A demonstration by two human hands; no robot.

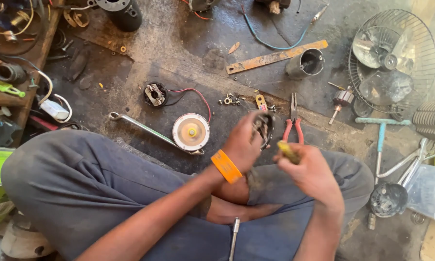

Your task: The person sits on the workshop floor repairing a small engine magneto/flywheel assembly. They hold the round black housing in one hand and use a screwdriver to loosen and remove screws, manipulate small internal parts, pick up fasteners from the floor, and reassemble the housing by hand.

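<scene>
Right now your left-hand fingers [254,126] are curled tight around a small dark round motor part [265,129], held up over your lap above the floor, with its open face turned toward your right side. Your right-hand fingers [286,155] pinch closed on a yellowish tool handle [288,152], whose tip sits just beside the part; whether it touches, the blur hides. It looks as though you are mid-way through working something loose or tight inside that part, so the next move seems to call for a steady left grip and a fine, well-aimed push or turn from the right.

Your left hand [244,145] is cocked upward at the wrist, an orange wristband [225,166] around it, the forearm running down toward the lower left. Your right hand [307,175] is lower and nearer you, knuckles up, its forearm dropping straight to the bottom edge.

On the floor [130,92] just beyond your hands lie red-handled pliers [293,122], a scatter of small nuts and screws [232,100], a round cream-coloured disc [191,131] and a long spanner [150,130].
</scene>
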